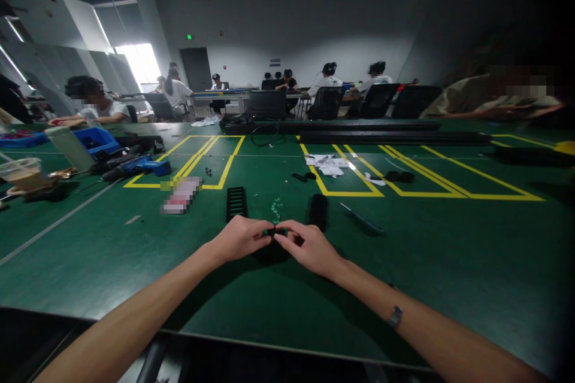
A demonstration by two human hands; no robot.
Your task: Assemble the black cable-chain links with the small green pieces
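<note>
My left hand [245,237] and my right hand [309,244] meet over the green table, fingertips pinched together on a small dark part [276,231]. The fingers cover most of it, so its kind does not show. Just beyond the left hand lies a black slotted tray [236,202]. A black block-like piece [318,210] sits beyond the right hand. Between these two, small shiny greenish bits [277,206] are scattered on the table. To the right rests a thin screwdriver-like tool [363,219].
White crumpled papers [330,163] and black parts [399,176] lie farther right. At left are a blue power tool [146,166], a blue bin [96,140], a green bottle [69,148] and a drink cup [22,175]. Long black bars [372,127] cross the back; people sit beyond.
</note>
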